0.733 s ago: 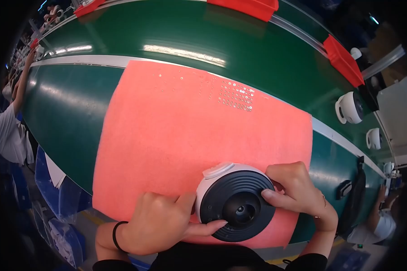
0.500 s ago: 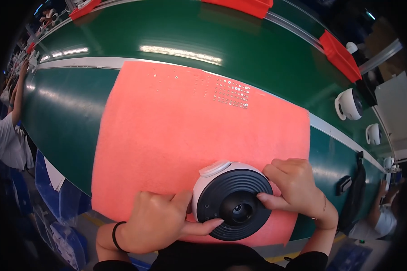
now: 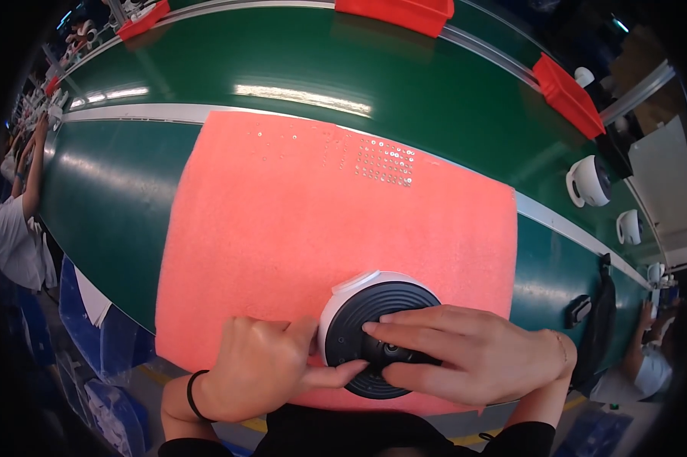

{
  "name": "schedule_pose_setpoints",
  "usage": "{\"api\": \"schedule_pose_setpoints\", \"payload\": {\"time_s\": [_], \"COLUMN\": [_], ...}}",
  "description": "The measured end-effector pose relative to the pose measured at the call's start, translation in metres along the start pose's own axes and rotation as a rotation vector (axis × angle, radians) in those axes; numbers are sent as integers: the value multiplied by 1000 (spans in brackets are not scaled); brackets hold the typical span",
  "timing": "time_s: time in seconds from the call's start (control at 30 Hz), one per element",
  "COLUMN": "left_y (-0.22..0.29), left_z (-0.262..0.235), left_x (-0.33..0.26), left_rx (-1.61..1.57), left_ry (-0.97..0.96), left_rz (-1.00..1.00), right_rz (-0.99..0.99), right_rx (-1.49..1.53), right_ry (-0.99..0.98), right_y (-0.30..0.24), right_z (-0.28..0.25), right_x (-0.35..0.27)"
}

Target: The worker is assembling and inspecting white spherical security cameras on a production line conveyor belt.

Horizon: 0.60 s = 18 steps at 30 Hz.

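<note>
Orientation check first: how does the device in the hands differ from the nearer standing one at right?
The held device faces up; the standing device, rightward. The left hand and right hand touch the held device, not the standing device. Both devices are white with dark faces.

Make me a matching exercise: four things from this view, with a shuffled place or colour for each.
Column one
1. left hand
2. right hand
3. mat
4. metal bits

Column two
a. coral pink
b. fingers across the front of the device
c. mostly in rows near the mat's far edge
d. at the left side of the device

Pairs: 1-d, 2-b, 3-a, 4-c
</note>
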<state>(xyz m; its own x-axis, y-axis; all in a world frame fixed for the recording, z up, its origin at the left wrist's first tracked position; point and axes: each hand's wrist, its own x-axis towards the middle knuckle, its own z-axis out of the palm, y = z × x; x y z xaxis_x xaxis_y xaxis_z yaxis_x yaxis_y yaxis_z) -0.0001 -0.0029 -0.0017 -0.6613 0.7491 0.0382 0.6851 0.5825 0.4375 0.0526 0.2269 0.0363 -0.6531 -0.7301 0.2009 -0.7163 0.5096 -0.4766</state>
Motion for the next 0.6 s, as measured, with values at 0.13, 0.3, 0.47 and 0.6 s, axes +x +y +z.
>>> {"api": "schedule_pose_setpoints", "payload": {"time_s": [0.13, 0.3, 0.47, 0.6], "left_y": [-1, -12, 0, 4], "left_z": [-6, 15, 9, -1], "left_x": [2, 20, 15, 28], "left_rx": [15, -650, -935, -710], "left_ry": [-119, -393, -27, 173], "left_rz": [-87, -166, -27, 128], "right_rz": [266, 846, 644, 563], "right_rx": [235, 812, 632, 493], "right_ry": [86, 85, 244, 487], "right_y": [9, 20, 13, 27], "right_z": [7, 28, 15, 17], "right_x": [-7, -26, -13, 3]}}
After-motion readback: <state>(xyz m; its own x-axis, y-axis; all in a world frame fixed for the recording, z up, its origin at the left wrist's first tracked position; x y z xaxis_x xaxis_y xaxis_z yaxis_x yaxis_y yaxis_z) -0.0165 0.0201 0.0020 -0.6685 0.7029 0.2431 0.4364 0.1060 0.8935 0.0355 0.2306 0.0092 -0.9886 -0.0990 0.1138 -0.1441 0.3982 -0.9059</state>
